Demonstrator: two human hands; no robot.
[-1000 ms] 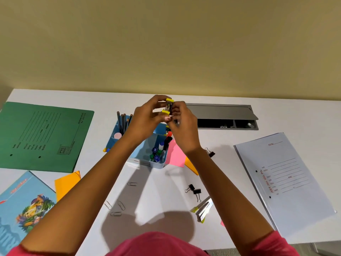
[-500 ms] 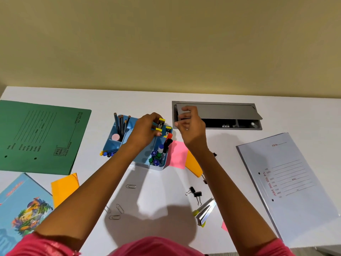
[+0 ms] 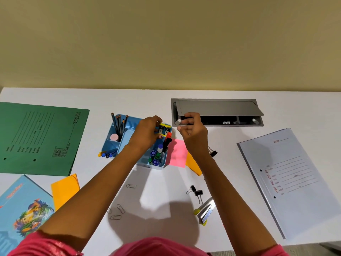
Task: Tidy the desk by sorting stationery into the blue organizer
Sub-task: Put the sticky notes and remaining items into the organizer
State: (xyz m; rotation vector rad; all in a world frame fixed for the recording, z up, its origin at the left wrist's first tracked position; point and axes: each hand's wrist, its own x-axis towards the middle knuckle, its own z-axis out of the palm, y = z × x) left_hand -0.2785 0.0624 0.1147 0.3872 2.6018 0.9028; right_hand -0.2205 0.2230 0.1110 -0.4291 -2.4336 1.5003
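Head view: my left hand (image 3: 145, 133) has lowered the yellow-black item (image 3: 163, 129) into the blue organizer (image 3: 112, 145), still pinching it; my right hand (image 3: 191, 132) has let go, empty and half-open.

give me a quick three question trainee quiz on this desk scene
1. True or false: the left hand holds a yellow-and-black item over the blue organizer.
2. What lies right beside the organizer's right wall? A pink sticky note, B green folder, C stapler.
3. Fill in: the right hand holds ____.

Key: 1 true. 2 A, the pink sticky note. 3 nothing.
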